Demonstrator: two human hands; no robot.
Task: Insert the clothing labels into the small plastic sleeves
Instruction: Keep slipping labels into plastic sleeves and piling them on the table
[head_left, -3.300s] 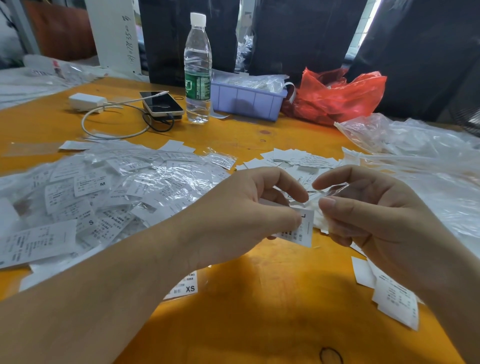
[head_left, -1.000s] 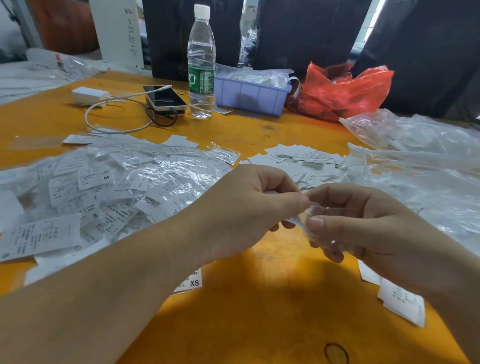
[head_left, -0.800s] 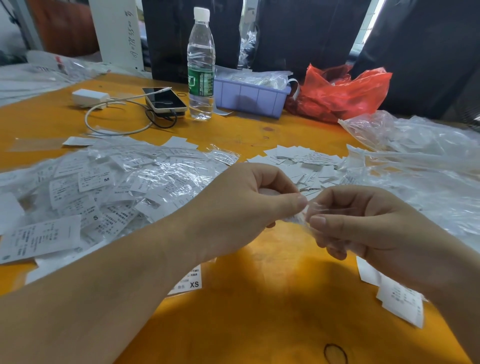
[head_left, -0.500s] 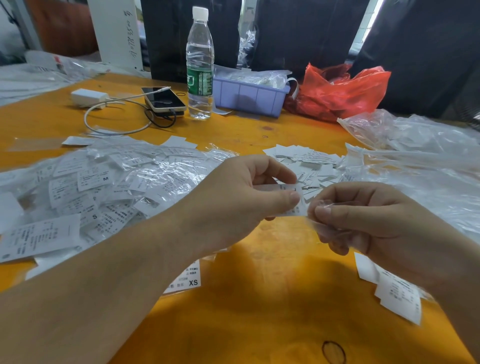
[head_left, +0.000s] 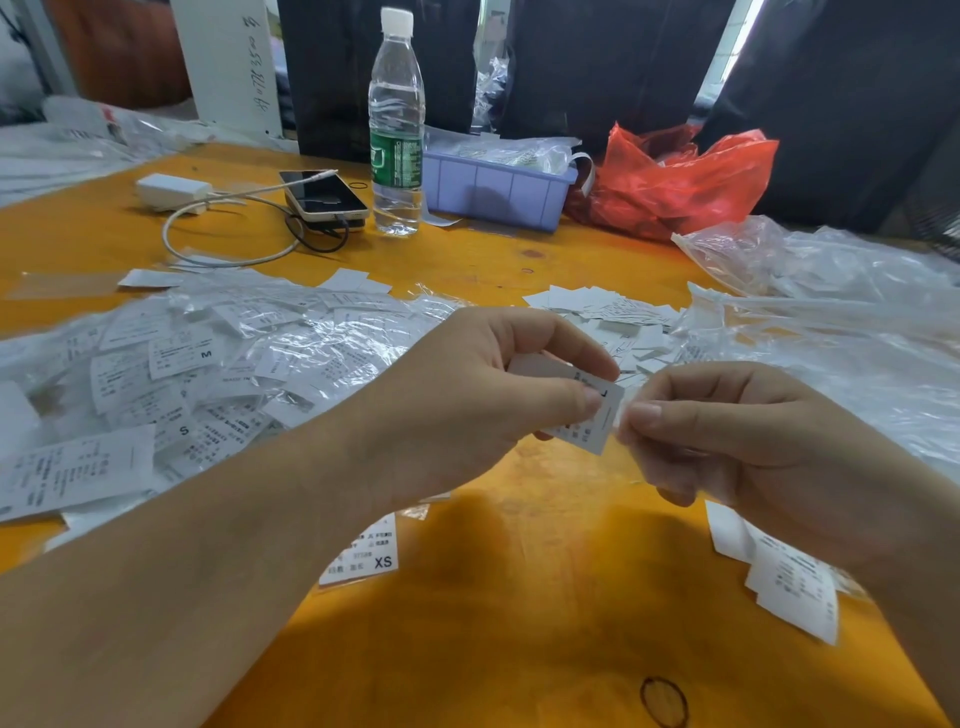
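White paper, a label (head_left: 592, 415) printed with an L, sits pinched between the thumb and forefinger of the left hand (head_left: 483, 400), held above the orange worktop (head_left: 519, 649). The right hand (head_left: 737, 447) meets it just beside the label's right edge, its fingers (head_left: 675, 415) curled in a pinch on a thin clear sleeve (head_left: 626, 410); the sleeve is faint and partly hidden, so whether the label has entered it cannot be told.

To the left, a heap (head_left: 208, 364) of labels already in shiny sleeves spreads over the worktop, with M and S sizes readable. One XS label (head_left: 363, 556) lies near the left forearm. Bare labels (head_left: 608, 312) lie in a loose pile behind the hands, and a few more (head_left: 789, 582) rest under the right wrist. Crumpled clear bags (head_left: 831, 301) cover the right side.

Farther back stand a water bottle (head_left: 396, 130), a phone (head_left: 322, 195) with a white cable (head_left: 223, 249) and charger (head_left: 171, 189), a lilac bin (head_left: 493, 189), and a red bag (head_left: 675, 182).
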